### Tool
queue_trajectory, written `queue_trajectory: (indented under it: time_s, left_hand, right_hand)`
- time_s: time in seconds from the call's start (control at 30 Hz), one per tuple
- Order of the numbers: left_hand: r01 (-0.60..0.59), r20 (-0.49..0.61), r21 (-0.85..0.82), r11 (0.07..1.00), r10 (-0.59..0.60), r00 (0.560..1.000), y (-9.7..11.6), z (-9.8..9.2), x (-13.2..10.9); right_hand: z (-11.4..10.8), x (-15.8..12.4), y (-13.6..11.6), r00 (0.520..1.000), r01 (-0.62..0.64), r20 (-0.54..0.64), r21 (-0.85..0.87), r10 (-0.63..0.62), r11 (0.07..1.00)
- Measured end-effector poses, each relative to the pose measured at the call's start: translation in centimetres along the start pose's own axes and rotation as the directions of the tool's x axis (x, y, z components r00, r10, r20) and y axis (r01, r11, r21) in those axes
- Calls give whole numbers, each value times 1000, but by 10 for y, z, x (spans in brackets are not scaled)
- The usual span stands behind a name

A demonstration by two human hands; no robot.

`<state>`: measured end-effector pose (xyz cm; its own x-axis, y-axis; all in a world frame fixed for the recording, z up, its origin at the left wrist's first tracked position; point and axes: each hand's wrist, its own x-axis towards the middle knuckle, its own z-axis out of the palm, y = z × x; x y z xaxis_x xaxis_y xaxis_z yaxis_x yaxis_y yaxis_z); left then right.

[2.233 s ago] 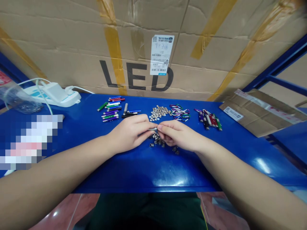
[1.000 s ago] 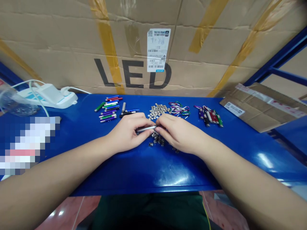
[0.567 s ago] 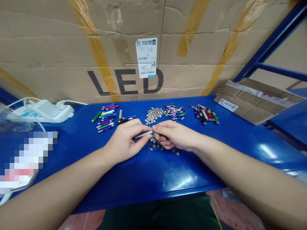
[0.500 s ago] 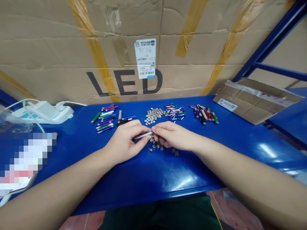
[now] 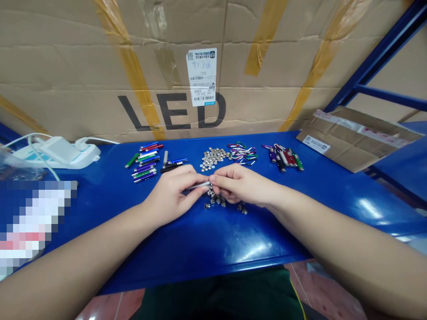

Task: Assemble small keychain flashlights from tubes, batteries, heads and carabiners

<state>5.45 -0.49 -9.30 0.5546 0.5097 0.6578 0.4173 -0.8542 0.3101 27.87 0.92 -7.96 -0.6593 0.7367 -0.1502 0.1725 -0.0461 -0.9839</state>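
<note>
Both my hands meet at the middle of the blue table, pinching a slim silver metal tube between them. My left hand holds its near part, and the fingertips of my right hand cover its far end. Just below my fingertips lies a heap of small metal parts. Beyond my hands are a pile of button cells and a bunch of coloured mini carabiners. Coloured pen-like tubes lie left of these, and finished keychain lights lie to the right.
A white power strip with cables and a plastic bag lie at the far left, beside a pixelated patch. A flattened cardboard sheet lies at the right, and a large taped carton stands behind the table.
My hands have drawn closer together, and my right fingers now cover more of the silver tube. The view has drifted, so the table sits slightly lower and further left.
</note>
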Motion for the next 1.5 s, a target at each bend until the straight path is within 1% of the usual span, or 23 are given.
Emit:
queue_trajectory:
  time_s: [0.03,0.07,0.1,0.13,0.17,0.2,0.23,0.27,0.3,0.33,0.37,0.4,0.47,0.57,0.67,0.83,0.9,1.03,1.13,1.23,1.33,1.4,1.5]
  left_hand:
    - [-22,-13,19,1000,22,1000,0,0,0]
    - [-41,-24,37,998,42,999,1,-1,0]
    - [-57,-30,52,997,58,998,1,-1,0]
    - [-66,-32,61,996,68,997,2,-1,0]
    - [-66,-29,65,996,68,997,2,-2,1]
    - [-59,-23,63,996,61,998,3,-2,1]
    - [-42,-13,59,997,43,999,3,-2,2]
    - [-19,-2,54,998,19,1000,3,-2,2]
    - [8,9,51,999,-9,1000,3,-1,3]
    - [32,17,49,998,-33,999,3,-1,3]
    - [51,21,48,998,-52,998,3,-1,3]
    - [63,22,45,997,-64,998,3,-1,3]
    - [74,19,39,996,-75,997,3,-2,2]
    - [80,41,31,996,-81,996,2,-2,1]
    - [82,68,19,996,-83,994,1,-2,1]
    - [66,79,15,998,-67,995,1,-2,1]
    - [70,83,11,998,-70,994,1,-2,1]
    - [87,82,-17,996,-85,993,2,-3,2]
    - [130,97,-29,991,-127,987,3,-2,3]
    - [202,111,-39,979,-197,974,4,-2,4]
    - [248,131,-63,967,-238,962,4,-3,5]
    - [245,161,-79,966,-230,960,4,-4,5]
    - [250,212,-116,961,-222,952,3,-4,6]
  right_hand:
    - [0,1,1,997,-67,55,169,58,983]
    - [1,2,1,990,-121,109,287,94,950]
    - [1,2,1,982,-159,149,347,112,924]
    - [1,2,1,978,-177,168,354,123,918]
    - [1,2,0,980,-170,157,312,126,935]
    - [1,0,-1,987,-135,114,219,112,966]
    - [0,-1,-2,997,-68,44,72,65,995]
    - [0,-3,-3,999,17,-30,-117,-21,993]
    - [-1,-5,-4,988,104,-76,-317,-134,943]
    - [-2,-7,-5,965,178,-81,-493,-248,852]
    - [-3,-8,-6,939,236,-51,-623,-340,746]
    - [-5,-10,-7,916,282,-3,-706,-400,650]
    - [-7,-11,-7,890,341,87,-779,-448,526]
    - [-9,-11,-6,872,363,131,-819,-471,444]
    - [-9,-9,-5,876,363,133,-814,-463,453]
    - [-9,-8,-4,897,346,105,-773,-430,532]
    - [-10,-7,-3,904,340,87,-741,-419,579]
    - [-9,-5,-2,943,270,19,-631,-333,727]
    - [-9,-4,-2,958,230,-7,-576,-286,784]
    - [-11,-4,-2,952,259,11,-562,-306,785]
    - [-14,-4,-2,941,306,62,-575,-333,759]
    - [-15,-4,-2,926,349,106,-604,-361,717]
    - [-16,-4,-2,892,415,170,-672,-418,614]
